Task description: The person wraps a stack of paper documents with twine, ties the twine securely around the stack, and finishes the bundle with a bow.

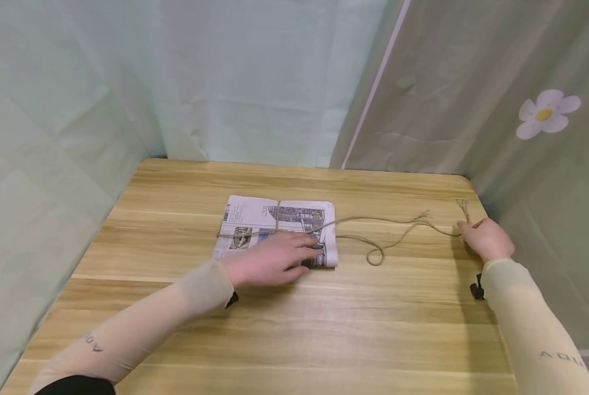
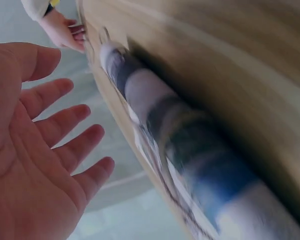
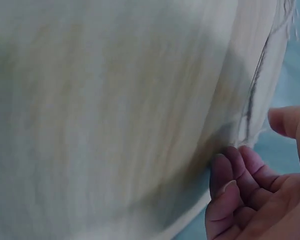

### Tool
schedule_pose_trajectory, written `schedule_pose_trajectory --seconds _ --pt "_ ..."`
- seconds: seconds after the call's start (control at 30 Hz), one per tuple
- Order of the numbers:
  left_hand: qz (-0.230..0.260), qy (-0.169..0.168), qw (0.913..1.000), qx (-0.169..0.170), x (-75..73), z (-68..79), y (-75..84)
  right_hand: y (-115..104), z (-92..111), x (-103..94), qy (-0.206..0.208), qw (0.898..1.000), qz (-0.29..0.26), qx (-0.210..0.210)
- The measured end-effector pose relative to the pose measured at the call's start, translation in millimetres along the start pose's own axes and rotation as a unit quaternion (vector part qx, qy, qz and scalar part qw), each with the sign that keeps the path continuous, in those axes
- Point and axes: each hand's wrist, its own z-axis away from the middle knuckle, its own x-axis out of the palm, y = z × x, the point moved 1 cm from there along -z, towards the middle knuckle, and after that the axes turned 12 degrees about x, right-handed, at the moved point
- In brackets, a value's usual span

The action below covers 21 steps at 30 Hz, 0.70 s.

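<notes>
A folded newspaper bundle (image 1: pixel 247 216) lies on the table, crossed both ways by thin brown twine (image 1: pixel 278 214). Over its front right part is my left hand (image 1: pixel 276 259), fingers straight and spread; in the left wrist view the palm (image 2: pixel 30 145) appears apart from the bundle's folded edge (image 2: pixel 150 95). Two loose twine tails run right from the bundle, one with a small loop (image 1: pixel 375 257). My right hand (image 1: pixel 489 240) is at the frayed end of the longer tail. In the right wrist view its thumb (image 3: pixel 287 121) stands away from the loosely bent fingers, with the twine (image 3: pixel 253 90) at their tips.
The wooden table (image 1: pixel 363 329) has rounded far corners, and my right hand is close to its right edge. Pale green curtains (image 1: pixel 254 82) hang behind and at both sides, the right one with white flowers (image 1: pixel 546 114).
</notes>
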Motion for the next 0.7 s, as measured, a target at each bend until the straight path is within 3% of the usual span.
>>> schedule_pose_trajectory --seconds 0.2,0.3,0.37,0.4,0.47,0.57,0.63,0.7 --pt "0.022 0.001 0.9994 0.026 10.3 -13.4 12.3 7 -5 4.8 0.008 0.999 -0.039 0.022" --pt "0.031 -0.004 0.9990 0.031 13.7 -16.8 16.2 11 -3 7.7 0.020 0.994 -0.099 0.044" --pt "0.036 -0.001 0.9988 0.031 15.6 -17.3 16.8 12 -1 7.8 0.037 0.985 -0.158 0.064" --pt "0.039 0.002 0.9988 0.030 15.7 -17.2 16.9 12 1 6.9 0.044 0.977 -0.198 0.073" --pt "0.041 0.013 0.9987 0.026 16.3 -16.5 15.7 8 5 2.6 0.063 0.950 -0.293 0.083" --pt "0.036 0.035 0.9986 0.016 14.3 -14.9 12.0 -2 14 -7.0 0.082 0.890 -0.443 0.068" --pt "0.032 0.055 0.9979 0.008 10.4 -14.1 9.1 -11 23 -14.2 0.087 0.858 -0.504 0.040" --pt "0.029 0.079 0.9964 -0.005 5.3 -13.7 5.4 -22 31 -19.3 0.092 0.844 -0.529 0.002"
